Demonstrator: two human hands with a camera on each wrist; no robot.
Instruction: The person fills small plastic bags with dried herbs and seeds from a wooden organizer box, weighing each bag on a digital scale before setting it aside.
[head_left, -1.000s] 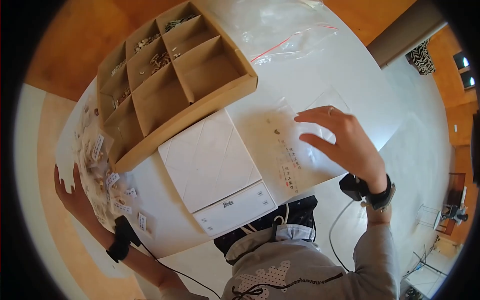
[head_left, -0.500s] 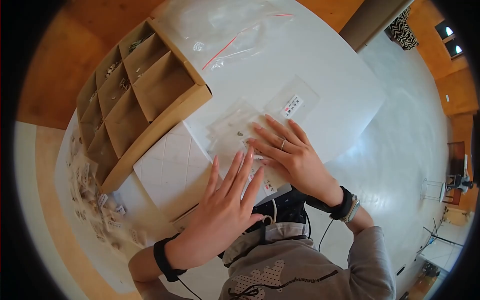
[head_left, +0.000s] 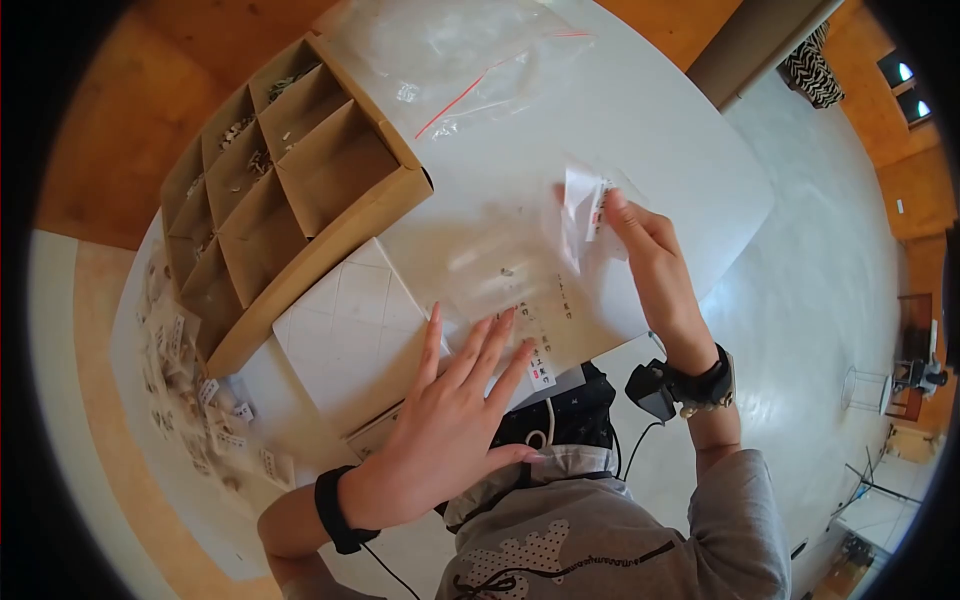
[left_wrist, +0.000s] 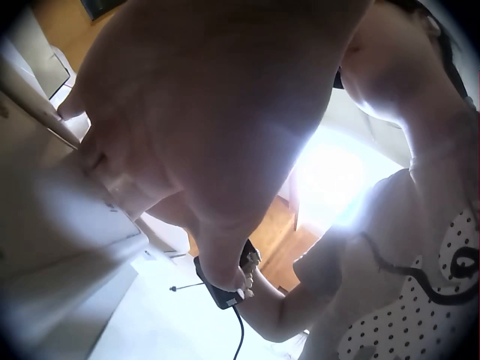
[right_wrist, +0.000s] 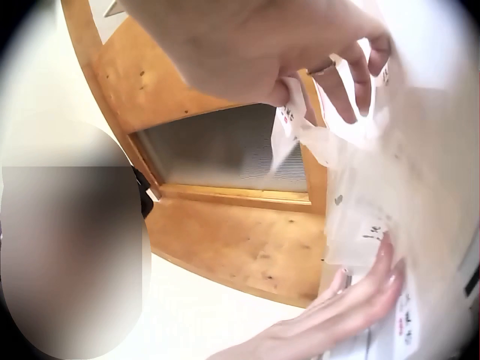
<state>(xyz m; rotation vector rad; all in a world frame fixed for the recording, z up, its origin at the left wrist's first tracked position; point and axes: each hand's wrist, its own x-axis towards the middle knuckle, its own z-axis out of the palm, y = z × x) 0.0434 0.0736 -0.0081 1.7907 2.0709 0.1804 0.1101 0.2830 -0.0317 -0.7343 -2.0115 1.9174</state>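
Clear bags with printed labels [head_left: 541,366] lie in an overlapping pile near the table's front edge. My left hand [head_left: 440,420] rests with spread fingers at the pile's lower left, its fingertips on the bags. To the upper right, my right hand [head_left: 660,270] pinches a thin clear bag [head_left: 578,215] with a white label between thumb and fingers. In the right wrist view the right hand [right_wrist: 300,60] has curled fingers around the crumpled bag [right_wrist: 289,124], and the left fingers touch the pile [right_wrist: 352,225].
A cardboard box with compartments [head_left: 330,220] holds small dried pieces, at the left. A white scale [head_left: 350,330] stands beside it, partly under my left hand. Small labelled packets [head_left: 190,390] lie at the far left. A large clear bag with a red strip [head_left: 460,105] lies at the back.
Over the last second, my left hand has come from the packets onto the pile. My right hand has gone from the pile to the upper right, where it has taken hold of a bag.
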